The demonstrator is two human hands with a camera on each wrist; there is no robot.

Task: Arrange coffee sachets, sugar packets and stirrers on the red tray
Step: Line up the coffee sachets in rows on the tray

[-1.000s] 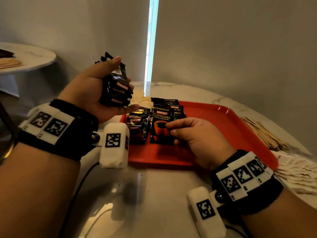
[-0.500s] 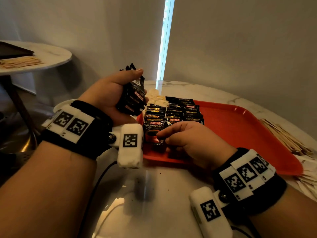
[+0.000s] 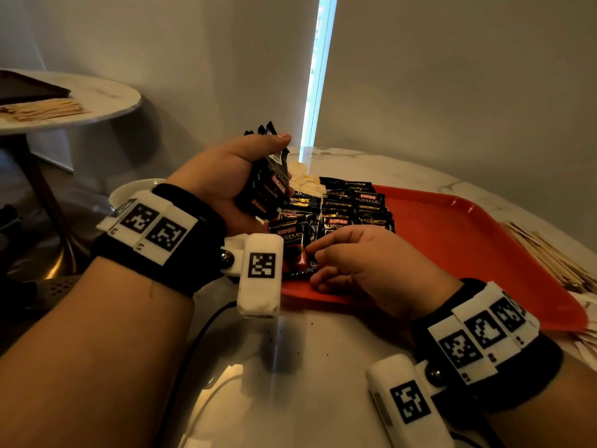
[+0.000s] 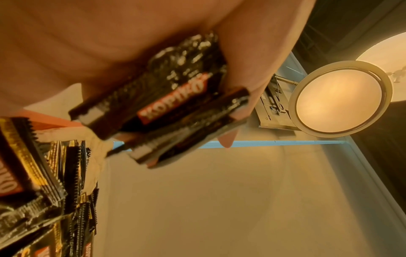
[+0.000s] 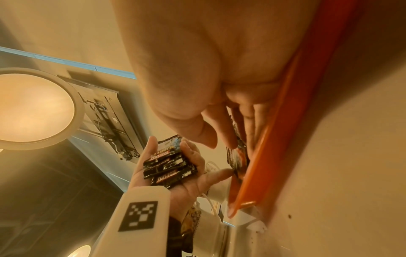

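Presently, black foil Kopiko coffee sachets [image 3: 352,208] lie in overlapping rows on the left part of the flat red plastic tray [image 3: 468,240]. Our right hand [image 3: 361,263] pinches the nearest sachet [image 3: 292,250] at the tray's front-left corner, thumb and forefinger on its right edge. Our left hand [image 3: 226,185], raised just left of the tray, is clenched round a stack of black sachets [image 3: 268,189]. Pale sugar packets [image 3: 305,181] sit behind the rows. Thin wooden stirrers [image 3: 549,253] lie on the white marble counter [image 3: 323,367], right of the tray.
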